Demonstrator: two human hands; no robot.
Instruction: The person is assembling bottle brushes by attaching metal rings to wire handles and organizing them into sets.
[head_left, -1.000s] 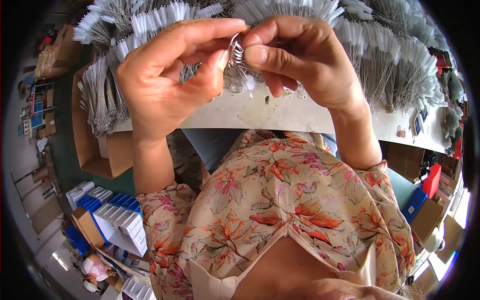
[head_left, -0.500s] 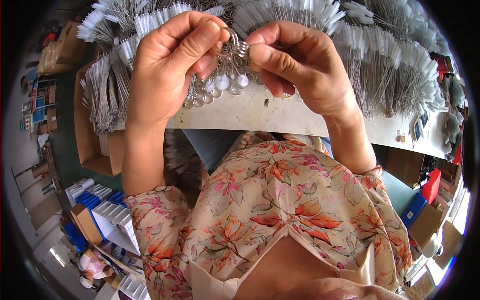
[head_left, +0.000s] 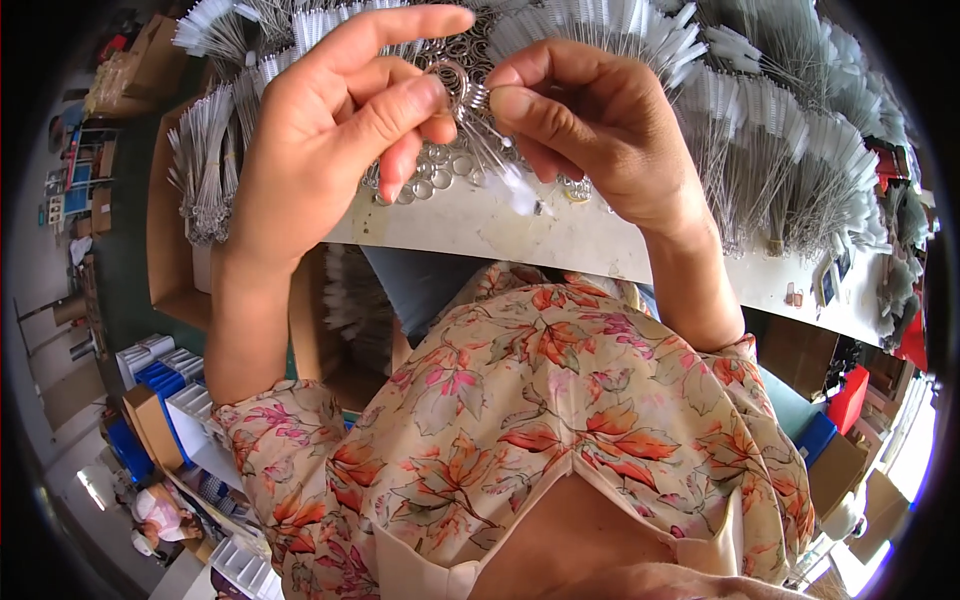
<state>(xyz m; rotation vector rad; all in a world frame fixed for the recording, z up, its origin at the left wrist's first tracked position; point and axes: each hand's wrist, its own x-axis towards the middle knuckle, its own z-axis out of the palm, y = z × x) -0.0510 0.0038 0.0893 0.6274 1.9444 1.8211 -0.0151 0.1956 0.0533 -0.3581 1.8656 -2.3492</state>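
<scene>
Above the table's near edge, my left hand [head_left: 335, 140] pinches a shiny metal ring [head_left: 448, 72] between thumb and a bent finger, its index finger stretched out above. My right hand [head_left: 600, 125] is closed, thumb against index finger, on a small row of wire loops [head_left: 478, 97] that meets the ring. Thin wire stems hang from the loops, ending in white bristle heads [head_left: 515, 192], blurred by motion. Whether every loop is threaded on the ring I cannot make out. Behind and below my hands lie many loose metal rings [head_left: 435, 172] on the white table [head_left: 440, 225].
Dense bundles of wire-stemmed white brushes [head_left: 770, 130] crowd the back and right of the table. More bundles [head_left: 205, 160] stand at the left by a cardboard box [head_left: 170, 250]. Crates [head_left: 215, 420] stand on the floor at lower left, and another person [head_left: 160, 515] is beyond.
My left index finger has lifted off the ring and stretched out. The left hand has shifted slightly left and down. The hanging bristle heads have swung down and to the right.
</scene>
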